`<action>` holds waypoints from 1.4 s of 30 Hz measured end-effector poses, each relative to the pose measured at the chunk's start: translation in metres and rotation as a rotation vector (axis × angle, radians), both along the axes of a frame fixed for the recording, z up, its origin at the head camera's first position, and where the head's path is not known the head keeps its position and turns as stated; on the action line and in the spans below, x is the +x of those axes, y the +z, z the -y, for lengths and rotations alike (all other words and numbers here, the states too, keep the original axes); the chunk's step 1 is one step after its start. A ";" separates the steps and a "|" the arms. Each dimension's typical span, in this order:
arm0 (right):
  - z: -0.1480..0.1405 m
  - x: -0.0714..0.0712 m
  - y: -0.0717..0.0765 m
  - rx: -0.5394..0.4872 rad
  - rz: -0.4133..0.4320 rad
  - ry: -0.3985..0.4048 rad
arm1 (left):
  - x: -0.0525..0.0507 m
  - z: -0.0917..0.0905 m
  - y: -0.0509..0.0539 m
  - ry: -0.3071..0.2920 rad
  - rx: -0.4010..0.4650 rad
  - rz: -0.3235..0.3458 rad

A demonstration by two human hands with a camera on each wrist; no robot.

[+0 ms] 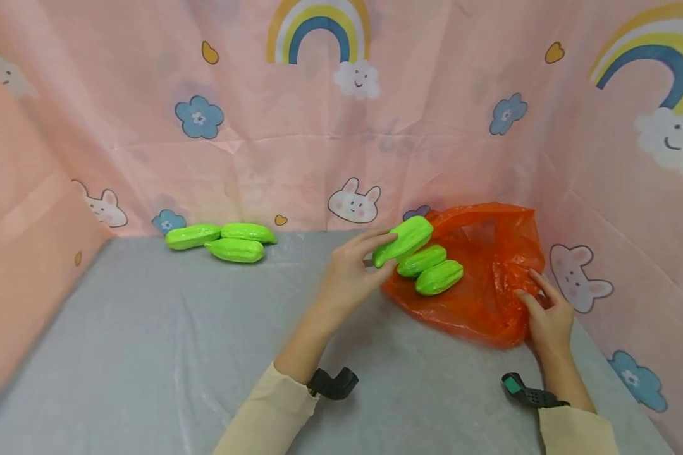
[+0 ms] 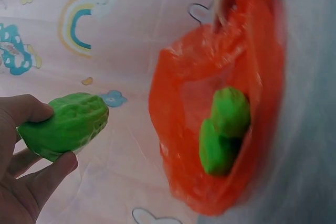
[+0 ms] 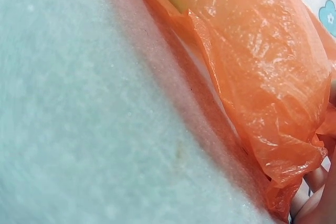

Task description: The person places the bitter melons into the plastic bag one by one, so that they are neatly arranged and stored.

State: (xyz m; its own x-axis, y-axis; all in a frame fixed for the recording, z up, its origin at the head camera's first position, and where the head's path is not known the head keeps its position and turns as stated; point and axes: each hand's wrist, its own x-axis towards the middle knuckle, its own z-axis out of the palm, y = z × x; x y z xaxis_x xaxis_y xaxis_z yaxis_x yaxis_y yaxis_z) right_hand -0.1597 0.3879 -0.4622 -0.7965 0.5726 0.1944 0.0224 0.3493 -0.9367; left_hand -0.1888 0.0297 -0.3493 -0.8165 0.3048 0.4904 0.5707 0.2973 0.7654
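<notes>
My left hand (image 1: 353, 268) grips a bright green bitter melon (image 1: 404, 241) between thumb and fingers, raised at the left side of a red plastic bag (image 1: 478, 309). In the left wrist view the held melon (image 2: 68, 124) is apart from the bag (image 2: 178, 177). Two more bitter melons (image 1: 439, 277) lie side by side in the bag's open mouth. At the bag's right side my right hand (image 1: 552, 319) pinches the crumpled plastic. Part of that hand is hidden by the bag in the right wrist view.
Three bitter melons (image 1: 236, 250) lie together at the back left of the grey table surface (image 1: 148, 341). Pink printed cloth (image 1: 296, 158) hangs as walls behind and on both sides, close to the bag at the right.
</notes>
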 end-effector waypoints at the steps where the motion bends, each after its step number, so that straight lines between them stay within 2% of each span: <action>1: 0.000 0.000 -0.001 0.012 -0.009 0.002 | 0.000 -0.004 0.002 0.003 0.009 0.000; 6: -0.001 -0.001 -0.003 0.049 -0.033 0.012 | -0.001 -0.021 0.009 0.025 0.006 -0.022; 13: -0.003 0.000 -0.003 0.019 -0.010 0.010 | -0.003 -0.040 0.014 0.036 0.046 0.004; 18: -0.001 0.000 -0.001 0.021 -0.009 0.018 | -0.004 -0.048 0.002 0.037 0.076 0.046; 24: -0.001 0.001 0.000 -0.002 -0.023 0.021 | -0.005 -0.061 -0.015 -0.015 0.109 0.118; 30: -0.002 0.002 0.001 -0.009 -0.017 0.021 | -0.006 -0.067 -0.024 -0.015 0.130 0.157; 36: -0.002 0.003 0.000 0.012 -0.019 0.027 | -0.004 -0.073 -0.031 -0.029 0.089 0.191; 42: 0.000 0.004 0.001 -0.004 -0.009 0.041 | -0.001 -0.084 -0.039 0.001 0.003 0.147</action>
